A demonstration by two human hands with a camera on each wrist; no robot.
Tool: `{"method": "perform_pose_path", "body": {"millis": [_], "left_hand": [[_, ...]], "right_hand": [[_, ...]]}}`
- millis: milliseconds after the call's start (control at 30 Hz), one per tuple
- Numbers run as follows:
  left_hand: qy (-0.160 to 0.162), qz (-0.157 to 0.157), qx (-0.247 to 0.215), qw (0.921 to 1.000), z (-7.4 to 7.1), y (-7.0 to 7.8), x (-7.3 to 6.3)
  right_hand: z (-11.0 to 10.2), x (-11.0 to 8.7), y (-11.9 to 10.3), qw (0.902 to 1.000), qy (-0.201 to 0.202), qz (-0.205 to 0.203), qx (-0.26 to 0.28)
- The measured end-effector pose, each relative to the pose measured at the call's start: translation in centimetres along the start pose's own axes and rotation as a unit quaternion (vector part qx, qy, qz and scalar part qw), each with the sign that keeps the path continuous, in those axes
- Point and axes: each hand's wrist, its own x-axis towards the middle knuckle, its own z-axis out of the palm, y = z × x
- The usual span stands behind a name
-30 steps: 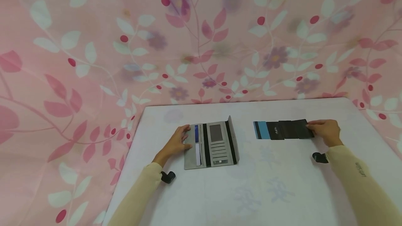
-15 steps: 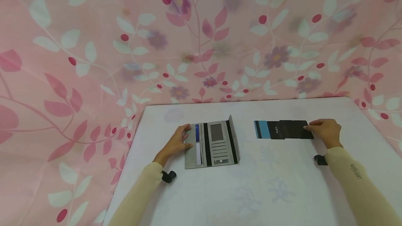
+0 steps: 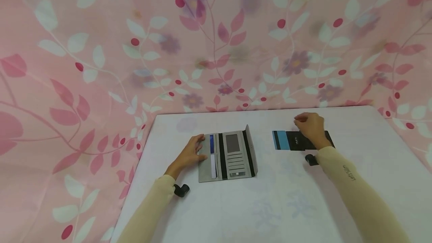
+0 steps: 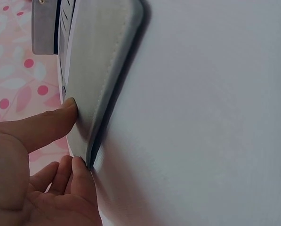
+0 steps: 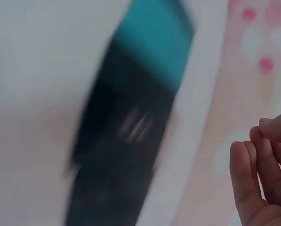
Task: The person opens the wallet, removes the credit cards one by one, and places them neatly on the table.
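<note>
A grey wallet lies unfolded on the table, with card slots, a window pocket and a right flap standing up. My left hand holds its left edge; in the left wrist view the thumb rests on the wallet's grey cover and the other fingers are at its edge. Right of the wallet, several cards overlap in a row, a blue card at the left end and black cards beyond it. My right hand is over the row, hiding part of it, its fingers loosely bent and holding nothing.
A white cloth with faint prints covers the table. Behind and at both sides hangs a pink floral curtain. Blue and white card edges show in the wallet's left pockets. Each wrist carries a small black camera.
My right hand has left the right end of the card row and moved leftward and away from me over the cards. The rightmost black card was straightened earlier. The left hand stays put.
</note>
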Motion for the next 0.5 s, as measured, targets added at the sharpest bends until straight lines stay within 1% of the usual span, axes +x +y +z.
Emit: {"method": "perform_pose_path", "body": {"millis": [100, 233, 300, 400, 467, 500], "left_hand": [[0.002, -0.005, 0.002, 1.0000, -0.2, 0.0, -0.1], [0.001, -0.006, -0.010, 0.9999, -0.3, -0.2, 0.0], [-0.002, -0.007, -0.016, 0.9998, -0.2, -0.2, 0.0], [-0.006, -0.007, -0.018, 0.9998, -0.1, -0.2, -0.1], [-0.006, -0.009, -0.016, 0.9998, -0.1, -0.1, -0.1], [-0.006, -0.007, -0.015, 0.9998, -0.1, 0.0, -0.1]], "right_hand": [[2.7, 1.0, -4.5, 0.9986, -0.025, -0.021, 0.041], [6.4, 1.3, -10.0, 0.9919, -0.075, -0.024, 0.099], [8.3, 1.0, -12.1, 0.9886, -0.096, -0.031, 0.111], [11.0, 0.2, -14.5, 0.9818, -0.131, -0.031, 0.133], [12.6, -0.4, -15.9, 0.9749, -0.160, -0.021, 0.153], [13.3, -0.7, -16.5, 0.9693, -0.178, -0.010, 0.169]]}}
